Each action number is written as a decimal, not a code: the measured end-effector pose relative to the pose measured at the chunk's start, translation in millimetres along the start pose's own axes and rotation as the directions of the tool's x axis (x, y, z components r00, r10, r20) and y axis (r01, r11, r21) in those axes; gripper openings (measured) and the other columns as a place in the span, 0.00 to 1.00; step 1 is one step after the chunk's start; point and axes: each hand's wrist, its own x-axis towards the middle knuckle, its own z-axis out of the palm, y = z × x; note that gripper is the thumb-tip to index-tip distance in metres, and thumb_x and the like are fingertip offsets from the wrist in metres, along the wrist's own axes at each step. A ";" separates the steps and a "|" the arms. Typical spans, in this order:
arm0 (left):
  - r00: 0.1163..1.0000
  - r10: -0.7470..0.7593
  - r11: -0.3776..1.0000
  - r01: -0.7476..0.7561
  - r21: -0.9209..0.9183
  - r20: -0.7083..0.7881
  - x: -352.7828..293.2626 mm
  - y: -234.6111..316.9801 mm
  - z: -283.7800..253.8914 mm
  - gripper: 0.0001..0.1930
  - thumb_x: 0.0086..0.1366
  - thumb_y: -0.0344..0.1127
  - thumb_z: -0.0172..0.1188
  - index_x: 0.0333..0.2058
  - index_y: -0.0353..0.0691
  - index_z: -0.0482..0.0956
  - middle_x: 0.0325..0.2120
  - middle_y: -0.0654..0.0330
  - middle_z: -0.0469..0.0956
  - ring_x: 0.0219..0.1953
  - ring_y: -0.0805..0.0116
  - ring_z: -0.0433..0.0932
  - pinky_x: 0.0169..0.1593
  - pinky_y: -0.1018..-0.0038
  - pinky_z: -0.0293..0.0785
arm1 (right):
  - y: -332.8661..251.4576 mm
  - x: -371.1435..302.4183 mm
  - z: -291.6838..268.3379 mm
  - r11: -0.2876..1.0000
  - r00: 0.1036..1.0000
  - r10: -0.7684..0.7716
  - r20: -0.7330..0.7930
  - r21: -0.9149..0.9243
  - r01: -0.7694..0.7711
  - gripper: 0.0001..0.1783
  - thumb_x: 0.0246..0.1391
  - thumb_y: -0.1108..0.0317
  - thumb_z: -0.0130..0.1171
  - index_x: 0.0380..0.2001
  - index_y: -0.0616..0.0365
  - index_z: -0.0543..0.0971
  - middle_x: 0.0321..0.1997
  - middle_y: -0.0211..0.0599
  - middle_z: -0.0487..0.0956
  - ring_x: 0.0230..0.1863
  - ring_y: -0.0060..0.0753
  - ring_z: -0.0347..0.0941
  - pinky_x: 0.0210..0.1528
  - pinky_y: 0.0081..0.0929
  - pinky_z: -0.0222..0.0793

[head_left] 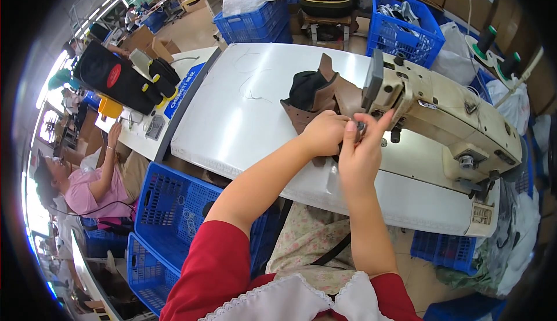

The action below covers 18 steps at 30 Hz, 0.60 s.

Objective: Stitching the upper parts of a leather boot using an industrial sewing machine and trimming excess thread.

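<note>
The white flat-topped work table [243, 118] fills the middle of the view, running from the near left to the far right. A cream-coloured industrial sewing machine [447, 118] stands on its right part, with its head end pointing left toward the centre of the table.

Blue plastic lattice crates [174, 211] sit on the floor at the near left, just below the table edge. More blue crates [255, 19] stand beyond the far edge, one [406, 28] at the far right holding pale material.

A brown leather boot upper with a black lining [316, 94] lies on the table just left of the machine head, its tall part rising toward the far side and its near edge reaching under both hands.

The left hand [324, 133] is clenched over the near edge of the brown leather piece, knuckles up, pressing it to the table at the needle area. The right hand [361, 150] is raised just beside it, touching it, with the index finger [380, 121] extended up toward the machine head and the thumb and other fingers pinched around a small dark part (too small to identify) at the needle zone.

At the left, another person in a pink top [87, 190] sits at a neighbouring white bench [136, 132] with one hand [114, 132] on it. A black flat pad with a red oval [110, 77] lies on that bench.
</note>
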 end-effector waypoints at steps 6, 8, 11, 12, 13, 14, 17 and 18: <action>0.981 0.150 0.986 -0.138 0.098 -0.122 -6.1 -10.2 8.4 0.16 0.42 0.36 0.65 0.35 0.50 0.85 0.40 0.66 0.82 0.51 0.66 0.77 0.47 0.64 0.68 | 15.9 5.1 13.6 0.941 0.996 -0.019 -0.087 0.334 0.048 0.33 0.67 0.70 0.50 0.69 0.64 0.50 0.52 0.42 0.73 0.31 0.18 0.68 0.33 0.18 0.66; 0.988 0.138 0.987 -0.131 0.096 -0.067 -2.0 -4.9 5.9 0.15 0.42 0.36 0.65 0.33 0.49 0.83 0.42 0.64 0.82 0.53 0.65 0.76 0.48 0.66 0.67 | 22.4 1.3 8.3 0.901 0.992 0.071 -0.105 0.434 -0.019 0.27 0.67 0.70 0.50 0.65 0.64 0.57 0.49 0.41 0.75 0.32 0.18 0.66 0.33 0.15 0.64; 0.990 0.114 0.990 -0.106 0.090 -0.082 -4.6 -4.5 10.2 0.12 0.42 0.35 0.64 0.30 0.49 0.84 0.41 0.63 0.82 0.55 0.65 0.75 0.49 0.67 0.67 | 42.1 -7.7 -14.4 0.943 0.999 -0.010 0.034 0.334 -0.002 0.20 0.68 0.69 0.49 0.59 0.64 0.64 0.44 0.39 0.77 0.32 0.17 0.66 0.33 0.14 0.63; 0.992 0.102 0.991 -0.095 0.093 -0.071 -5.7 -4.3 11.4 0.11 0.43 0.34 0.64 0.30 0.49 0.84 0.41 0.64 0.82 0.55 0.64 0.76 0.48 0.67 0.67 | 47.7 -9.5 -22.0 0.951 0.996 -0.030 0.086 0.310 0.001 0.18 0.68 0.69 0.49 0.57 0.64 0.65 0.42 0.38 0.77 0.32 0.16 0.67 0.33 0.13 0.62; 0.994 0.088 0.992 -0.082 0.093 -0.069 -8.1 -5.0 11.2 0.11 0.43 0.35 0.63 0.30 0.49 0.84 0.40 0.65 0.82 0.55 0.64 0.76 0.47 0.67 0.67 | 50.7 -9.0 -26.3 0.970 0.992 -0.079 0.097 0.238 0.054 0.17 0.68 0.69 0.49 0.57 0.63 0.66 0.42 0.36 0.77 0.31 0.15 0.66 0.32 0.12 0.61; 0.995 0.077 0.993 -0.070 0.092 -0.067 -10.0 -5.5 11.3 0.12 0.43 0.35 0.63 0.30 0.50 0.84 0.40 0.66 0.82 0.54 0.65 0.76 0.47 0.67 0.66 | 50.2 -11.3 -35.0 0.966 0.988 -0.011 0.151 0.259 -0.028 0.17 0.68 0.68 0.49 0.57 0.63 0.67 0.42 0.36 0.77 0.31 0.14 0.66 0.32 0.13 0.61; 0.997 0.078 0.988 -0.074 0.134 -0.024 -9.2 -6.6 8.4 0.12 0.43 0.35 0.63 0.32 0.50 0.84 0.41 0.67 0.82 0.54 0.65 0.77 0.44 0.64 0.69 | 45.2 -12.4 -52.7 0.971 0.974 0.058 0.220 0.215 -0.106 0.21 0.68 0.67 0.48 0.62 0.62 0.67 0.43 0.35 0.79 0.30 0.13 0.65 0.31 0.13 0.63; 0.996 0.088 0.988 -0.084 0.127 -0.021 -8.8 -6.2 3.2 0.12 0.43 0.35 0.63 0.32 0.50 0.84 0.41 0.67 0.82 0.54 0.65 0.77 0.44 0.64 0.69 | 42.7 -13.9 -58.4 0.972 0.975 0.065 0.213 0.206 -0.109 0.21 0.68 0.67 0.48 0.62 0.62 0.67 0.43 0.35 0.79 0.30 0.13 0.65 0.31 0.13 0.63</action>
